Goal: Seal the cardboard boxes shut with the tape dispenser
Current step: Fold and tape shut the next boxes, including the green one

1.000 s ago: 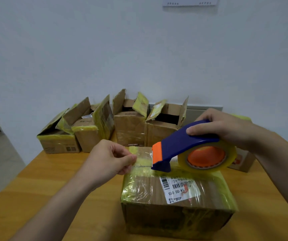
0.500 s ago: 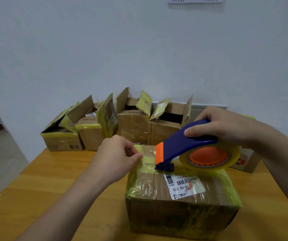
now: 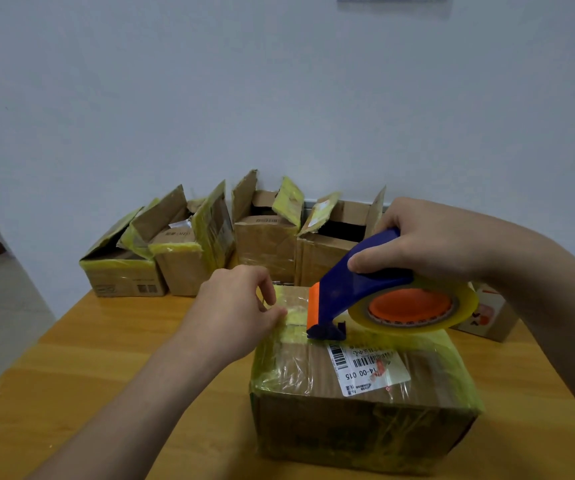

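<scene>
A closed cardboard box [image 3: 362, 410] wrapped in yellowish tape, with a white barcode label on top, sits on the wooden table in front of me. My right hand [image 3: 428, 240] grips a blue tape dispenser [image 3: 359, 285] with an orange tip and orange hub; its nose rests on the box top near the seam. My left hand [image 3: 237, 306] pinches the free tape end [image 3: 294, 315] at the box's top left edge, just left of the dispenser's nose.
Several open cardboard boxes [image 3: 265, 244] with raised flaps stand in a row against the white wall at the back of the table [image 3: 71, 358]. A small printed box [image 3: 487, 313] sits behind my right wrist. The floor drops away on the left.
The dispenser's nose has come down onto the box top. My left hand has shifted slightly right and down with the tape end, onto the box's left edge.
</scene>
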Action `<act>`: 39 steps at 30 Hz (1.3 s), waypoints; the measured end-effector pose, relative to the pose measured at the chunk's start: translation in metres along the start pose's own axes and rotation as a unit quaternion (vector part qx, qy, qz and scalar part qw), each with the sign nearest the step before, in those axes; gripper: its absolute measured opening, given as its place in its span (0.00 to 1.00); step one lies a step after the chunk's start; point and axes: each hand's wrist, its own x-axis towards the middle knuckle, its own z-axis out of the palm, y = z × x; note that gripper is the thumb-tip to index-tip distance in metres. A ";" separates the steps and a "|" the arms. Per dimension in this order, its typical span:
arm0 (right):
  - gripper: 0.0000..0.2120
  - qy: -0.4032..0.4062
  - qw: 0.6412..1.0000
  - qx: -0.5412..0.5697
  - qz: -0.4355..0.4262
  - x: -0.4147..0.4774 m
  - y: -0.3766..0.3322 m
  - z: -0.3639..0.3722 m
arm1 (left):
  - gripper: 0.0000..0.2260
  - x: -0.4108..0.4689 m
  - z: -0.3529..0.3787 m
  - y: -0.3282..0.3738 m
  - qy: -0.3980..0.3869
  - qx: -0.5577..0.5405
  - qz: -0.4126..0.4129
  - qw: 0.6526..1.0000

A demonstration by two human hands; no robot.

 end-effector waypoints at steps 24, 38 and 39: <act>0.24 -0.012 0.991 0.127 0.041 0.000 0.036 0.002 | 0.25 0.001 0.037 -0.001 -0.166 0.019 0.071 0.983; 0.41 -0.009 0.967 0.249 0.050 -0.019 0.069 0.006 | 0.26 0.004 0.034 0.008 -0.199 0.097 0.063 0.973; 0.40 -0.013 0.968 0.246 0.050 -0.019 0.069 0.005 | 0.26 0.004 0.034 0.008 -0.200 0.098 0.063 0.973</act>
